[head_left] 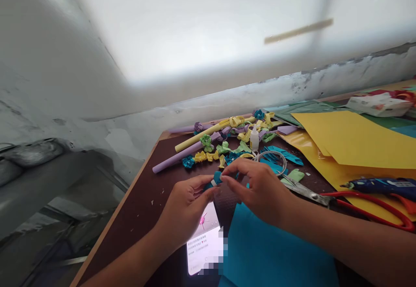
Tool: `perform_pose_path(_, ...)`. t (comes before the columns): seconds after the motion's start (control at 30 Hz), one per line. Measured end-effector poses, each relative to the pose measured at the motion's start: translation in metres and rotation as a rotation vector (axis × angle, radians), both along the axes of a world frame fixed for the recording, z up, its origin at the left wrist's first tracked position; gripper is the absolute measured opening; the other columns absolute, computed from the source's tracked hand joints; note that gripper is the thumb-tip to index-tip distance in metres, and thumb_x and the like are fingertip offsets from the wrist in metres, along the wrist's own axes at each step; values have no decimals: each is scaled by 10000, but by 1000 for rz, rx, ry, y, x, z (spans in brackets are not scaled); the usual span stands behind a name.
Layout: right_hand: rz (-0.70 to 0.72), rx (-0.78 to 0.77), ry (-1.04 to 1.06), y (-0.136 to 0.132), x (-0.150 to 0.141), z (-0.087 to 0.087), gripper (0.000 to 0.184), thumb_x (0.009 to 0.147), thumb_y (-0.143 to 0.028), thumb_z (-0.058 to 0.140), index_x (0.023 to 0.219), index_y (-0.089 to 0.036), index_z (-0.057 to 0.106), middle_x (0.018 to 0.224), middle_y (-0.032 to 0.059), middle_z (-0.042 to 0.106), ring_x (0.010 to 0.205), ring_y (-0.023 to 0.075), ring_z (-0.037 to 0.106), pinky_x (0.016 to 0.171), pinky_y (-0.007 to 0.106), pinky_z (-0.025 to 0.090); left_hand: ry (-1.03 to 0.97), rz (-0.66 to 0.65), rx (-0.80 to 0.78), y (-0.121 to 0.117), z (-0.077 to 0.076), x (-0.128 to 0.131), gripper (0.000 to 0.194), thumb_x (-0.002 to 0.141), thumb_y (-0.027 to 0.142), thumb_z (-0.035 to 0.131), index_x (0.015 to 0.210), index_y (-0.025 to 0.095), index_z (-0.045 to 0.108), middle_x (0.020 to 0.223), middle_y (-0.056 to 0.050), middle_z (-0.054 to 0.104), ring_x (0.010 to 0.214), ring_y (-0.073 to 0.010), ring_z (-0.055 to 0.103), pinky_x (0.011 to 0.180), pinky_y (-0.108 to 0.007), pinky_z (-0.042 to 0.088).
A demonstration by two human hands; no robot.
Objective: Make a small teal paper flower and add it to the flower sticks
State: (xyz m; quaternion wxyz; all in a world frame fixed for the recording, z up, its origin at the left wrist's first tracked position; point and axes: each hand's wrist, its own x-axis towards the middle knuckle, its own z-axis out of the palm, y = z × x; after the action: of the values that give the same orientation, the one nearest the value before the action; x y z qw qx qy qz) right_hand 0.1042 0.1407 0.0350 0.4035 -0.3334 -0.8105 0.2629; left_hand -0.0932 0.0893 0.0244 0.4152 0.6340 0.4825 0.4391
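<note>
Over a dark brown table [139, 200], my left hand [185, 204] and my right hand [256, 187] meet at a small teal paper piece [215, 178]. Both pinch it between fingertips, the left from below, the right from the side. Under my right forearm lies a teal paper sheet [269, 252]. A lit phone [204, 243] rests flat just below my left hand.
Rolled purple [185, 154] and yellow paper tubes [198, 138] and several small crumpled paper pieces lie behind the hands. A small glue bottle [254, 139], scissors with red handles [357, 204], a blue glue gun [383, 186] and yellow sheets [357, 141] sit to the right.
</note>
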Motion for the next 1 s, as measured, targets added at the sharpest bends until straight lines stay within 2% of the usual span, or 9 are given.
perform_pose_path(0.1, 36, -72, 0, 2, 0, -3, 115, 912, -206, 702, 999, -223, 775, 975, 36, 739, 862, 179, 683, 670, 289, 511, 165, 21, 85, -2, 0, -1, 298, 986, 332, 628, 1245, 241, 744, 1164, -80, 788, 1018, -252, 735, 904, -385, 582)
perform_pose_path(0.17, 27, -99, 14, 2, -1, -6, 103, 882, -163, 726, 922, -230, 793, 956, 35, 721, 835, 176, 680, 684, 299, 518, 329, 86, 159, -2, 1, 0, 281, 973, 314, 635, 1216, 247, 758, 1100, -71, 806, 967, -253, 748, 856, -368, 576)
perform_pose_path(0.23, -6, -82, 17, 1, -1, -6, 126, 851, -121, 743, 847, -234, 798, 928, 30, 707, 812, 175, 675, 710, 316, 523, 461, 147, 201, -3, 1, 1, 267, 955, 299, 641, 1183, 250, 770, 1000, -55, 820, 863, -245, 756, 791, -359, 570)
perform_pose_path(0.3, -58, -14, 8, 0, -2, -4, 142, 832, -109, 754, 821, -242, 801, 922, 31, 691, 810, 179, 666, 703, 320, 519, 513, 176, 216, -4, 2, 4, 259, 954, 310, 630, 1163, 256, 774, 938, -39, 820, 784, -233, 749, 753, -349, 563)
perform_pose_path(0.43, -110, 171, -4, -2, -2, -1, 134, 847, -142, 742, 815, -257, 802, 887, 32, 656, 804, 179, 647, 637, 293, 495, 507, 182, 243, -7, 6, 10, 247, 969, 305, 595, 1131, 244, 770, 810, -15, 781, 733, -208, 719, 679, -294, 522)
perform_pose_path(0.53, -50, 241, 41, -1, -1, -1, 115, 871, -147, 719, 815, -229, 778, 876, 31, 704, 816, 178, 669, 680, 295, 521, 512, 179, 258, -9, 9, 12, 229, 974, 278, 565, 1052, 225, 773, 680, 10, 704, 628, -179, 635, 579, -266, 434)
perform_pose_path(0.7, 20, 305, 38, 0, -2, -2, 128, 900, -153, 689, 787, -188, 737, 864, 54, 748, 776, 181, 681, 656, 296, 517, 533, 178, 252, -11, 11, 14, 251, 987, 304, 532, 897, 194, 738, 646, 14, 643, 572, -149, 495, 544, -266, 348)
perform_pose_path(0.83, 12, 332, 18, -2, -3, -2, 163, 933, -171, 664, 774, -185, 699, 821, 47, 743, 759, 180, 670, 658, 302, 507, 413, 165, 201, -12, 10, 14, 265, 974, 338, 570, 812, 184, 712, 688, -9, 674, 615, -169, 557, 561, -268, 393)
perform_pose_path(1.0, 82, 444, 18, -1, 1, 0, 141, 980, -186, 619, 887, -208, 722, 880, 50, 758, 834, 189, 678, 755, 328, 530, 174, 98, 160, -12, 7, 14, 262, 973, 379, 598, 874, 189, 748, 771, -37, 728, 716, -215, 665, 629, -291, 512)
